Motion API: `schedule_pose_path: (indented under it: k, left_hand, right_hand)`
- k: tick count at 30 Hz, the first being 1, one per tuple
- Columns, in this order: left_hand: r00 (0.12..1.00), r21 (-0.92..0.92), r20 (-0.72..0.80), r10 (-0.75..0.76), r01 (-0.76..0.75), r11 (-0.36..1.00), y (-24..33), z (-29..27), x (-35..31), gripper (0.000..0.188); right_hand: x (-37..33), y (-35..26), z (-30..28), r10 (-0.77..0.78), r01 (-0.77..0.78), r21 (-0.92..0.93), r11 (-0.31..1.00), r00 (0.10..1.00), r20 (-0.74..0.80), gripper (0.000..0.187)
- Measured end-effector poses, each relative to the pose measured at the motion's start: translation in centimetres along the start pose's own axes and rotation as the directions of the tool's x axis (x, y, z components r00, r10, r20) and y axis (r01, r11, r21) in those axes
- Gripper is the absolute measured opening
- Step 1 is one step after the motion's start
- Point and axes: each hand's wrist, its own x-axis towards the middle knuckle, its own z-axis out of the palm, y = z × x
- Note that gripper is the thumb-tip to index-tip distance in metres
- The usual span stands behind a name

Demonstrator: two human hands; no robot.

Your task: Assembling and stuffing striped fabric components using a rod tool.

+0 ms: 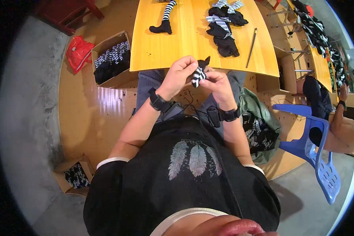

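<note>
A black-and-white striped sock [199,73] is pinched in the closed grip of both the left hand [179,74] and right hand [219,85]. One single sock [164,19] and one heap of socks [224,25] are laid on the counter [192,43].

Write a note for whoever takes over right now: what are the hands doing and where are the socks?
Left hand and right hand both pinch one bunched striped sock above the lap, at the table edge.
Done, by the look of it: one sock and a pile lie on the table.
Left: the box of socks on the floor to the left looks full.
A stick lies beside the pile.
</note>
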Motion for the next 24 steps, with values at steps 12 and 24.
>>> schedule_pose_path:
  k: [12,24]
  left_hand:
    - [0.948,0.300,-0.102,0.300,-0.258,0.918,-1.9,0.7,-0.1,0.012]
    - [0.988,-0.087,-0.081,0.134,-0.141,0.986,-1.8,1.5,-0.3,0.016]
  right_hand:
    - [-0.3,0.0,0.5,0.034,0.020,0.334,0.942,0.987,-0.154,0.015]
    - [-0.9,0.8,1.5,0.090,-0.183,0.778,0.601,0.983,0.162,0.019]
